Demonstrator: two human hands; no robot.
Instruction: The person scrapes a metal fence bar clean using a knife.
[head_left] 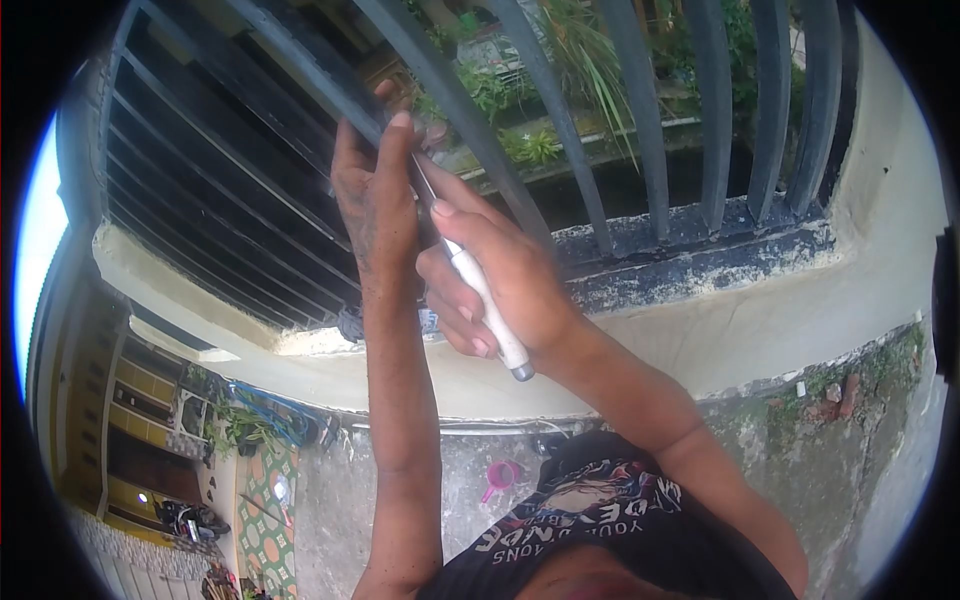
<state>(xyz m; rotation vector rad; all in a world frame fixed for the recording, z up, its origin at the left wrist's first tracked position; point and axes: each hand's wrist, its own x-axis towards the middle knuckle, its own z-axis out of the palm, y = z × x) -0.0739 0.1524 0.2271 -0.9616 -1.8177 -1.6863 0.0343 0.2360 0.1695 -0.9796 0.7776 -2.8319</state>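
Observation:
My right hand [500, 265] is wrapped around the white handle of a scraper-like tool [487, 305] with a metal end cap. Its thin metal blade points up and left, seen nearly edge-on, and runs up beside my left hand. My left hand [378, 195] is raised to a dark grey metal bar [345, 95] of the window-like grille, thumb in front and fingers curled behind it. Dark smudges mark the back of that hand. The tip of the blade is hidden near the left fingers and the bar.
More grey bars [648, 120] stand in a pale wall opening above a paint-flaked sill [690, 245]. Green plants [535, 145] grow beyond them. Below lie a concrete floor [340, 500], a pink dipper [502, 478], broken brick pieces [850, 395] and a patterned green mat [268, 520].

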